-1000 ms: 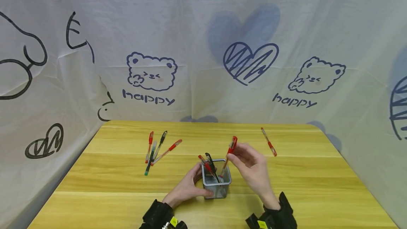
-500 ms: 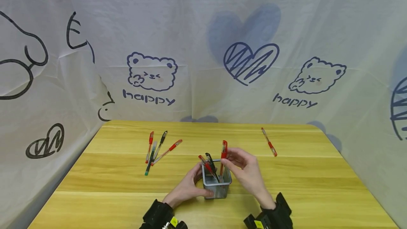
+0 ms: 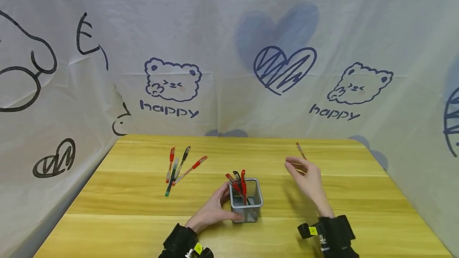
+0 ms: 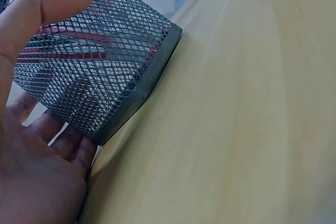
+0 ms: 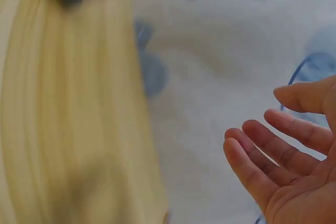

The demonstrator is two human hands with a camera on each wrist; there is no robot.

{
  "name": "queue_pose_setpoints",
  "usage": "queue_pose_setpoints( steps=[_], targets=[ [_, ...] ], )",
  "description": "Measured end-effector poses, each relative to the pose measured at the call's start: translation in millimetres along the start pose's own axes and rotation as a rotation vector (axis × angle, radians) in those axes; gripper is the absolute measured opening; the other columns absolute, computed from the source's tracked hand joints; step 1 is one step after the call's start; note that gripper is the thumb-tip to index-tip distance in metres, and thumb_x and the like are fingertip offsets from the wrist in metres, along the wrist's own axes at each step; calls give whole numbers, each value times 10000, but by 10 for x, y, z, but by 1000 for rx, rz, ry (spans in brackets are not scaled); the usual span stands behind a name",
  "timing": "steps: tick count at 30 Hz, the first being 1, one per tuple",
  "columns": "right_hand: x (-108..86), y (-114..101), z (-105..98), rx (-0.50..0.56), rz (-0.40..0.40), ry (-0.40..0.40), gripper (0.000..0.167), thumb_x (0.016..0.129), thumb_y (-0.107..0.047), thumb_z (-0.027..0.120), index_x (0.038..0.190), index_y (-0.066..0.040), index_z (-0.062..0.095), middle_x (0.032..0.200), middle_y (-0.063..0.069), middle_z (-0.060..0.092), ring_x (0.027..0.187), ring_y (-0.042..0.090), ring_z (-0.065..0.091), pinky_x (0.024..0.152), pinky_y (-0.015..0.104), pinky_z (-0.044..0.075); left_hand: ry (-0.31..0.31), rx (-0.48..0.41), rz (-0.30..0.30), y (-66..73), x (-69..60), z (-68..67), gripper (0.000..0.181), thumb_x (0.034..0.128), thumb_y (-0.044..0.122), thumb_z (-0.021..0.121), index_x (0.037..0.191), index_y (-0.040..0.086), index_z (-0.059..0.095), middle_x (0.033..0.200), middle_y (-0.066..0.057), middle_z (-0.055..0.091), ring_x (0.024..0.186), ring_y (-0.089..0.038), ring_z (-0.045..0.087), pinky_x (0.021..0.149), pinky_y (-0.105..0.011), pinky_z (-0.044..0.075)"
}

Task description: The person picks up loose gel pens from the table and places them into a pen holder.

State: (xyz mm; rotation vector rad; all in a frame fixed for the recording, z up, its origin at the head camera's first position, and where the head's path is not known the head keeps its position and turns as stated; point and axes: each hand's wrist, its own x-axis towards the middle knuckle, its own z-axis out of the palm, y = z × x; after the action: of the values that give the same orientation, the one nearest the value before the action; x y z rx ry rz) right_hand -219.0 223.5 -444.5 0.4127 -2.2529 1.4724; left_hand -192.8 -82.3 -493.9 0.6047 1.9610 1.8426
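My left hand holds a square metal mesh pen holder on the table. Thumb and fingers lie on different sides of its mesh wall. Two red pens and a black pen lean in the holder, toward its left side. To the right, my right hand is in the air over the table with nothing in it. Its fingers are loosely extended, the thumb apart from them. Just beyond it lies a red pen, partly hidden by the hand.
Several loose pens lie crossed at the left of the wooden table: a red pen, another red pen, a black-capped pen and a green-tipped pen. A printed white cloth hangs behind the table.
My right hand has lowered a red pen into the holder, let it go and moved away to the right. The left hand has stayed on the holder.
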Motion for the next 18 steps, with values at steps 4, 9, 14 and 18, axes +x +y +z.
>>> queue_pose_setpoints(
  steps=[4, 9, 14, 18],
  targets=[
    [101, 290, -212, -162, 126, -28, 299, 1021, -184, 578, 1227, 9, 676, 1185, 208, 696, 1072, 260, 685, 918, 342, 593, 1, -5, 1, -2, 2, -1, 1019, 739, 98, 821, 1583, 86, 250, 1572, -148, 436, 1498, -361, 346, 1261, -556, 219],
    [242, 402, -381, -337, 267, -100, 357, 1028, -183, 540, 1261, 68, 639, 1200, 297, 666, 1091, 422, 655, 884, 456, 588, 4, -11, 3, 1, 6, -9, 1052, 730, 95, 821, 1593, 77, 220, 1586, -154, 415, 1505, -364, 333, 1265, -556, 202],
    [314, 436, -448, -448, 313, -143, 324, 980, -103, 569, 1222, 99, 643, 1119, 306, 677, 994, 440, 666, 794, 478, 573, 4, -9, 8, -15, 10, -14, 1058, 726, 89, 825, 1592, 68, 218, 1593, -167, 402, 1504, -370, 333, 1262, -560, 203],
    [360, 537, -467, -518, 345, -172, 331, 973, -115, 579, 1212, 105, 642, 1123, 313, 670, 974, 438, 655, 785, 498, 550, 1, -15, 8, -24, 9, -18, 1056, 731, 89, 830, 1592, 70, 219, 1596, -165, 398, 1504, -370, 333, 1260, -555, 213]
  ],
)
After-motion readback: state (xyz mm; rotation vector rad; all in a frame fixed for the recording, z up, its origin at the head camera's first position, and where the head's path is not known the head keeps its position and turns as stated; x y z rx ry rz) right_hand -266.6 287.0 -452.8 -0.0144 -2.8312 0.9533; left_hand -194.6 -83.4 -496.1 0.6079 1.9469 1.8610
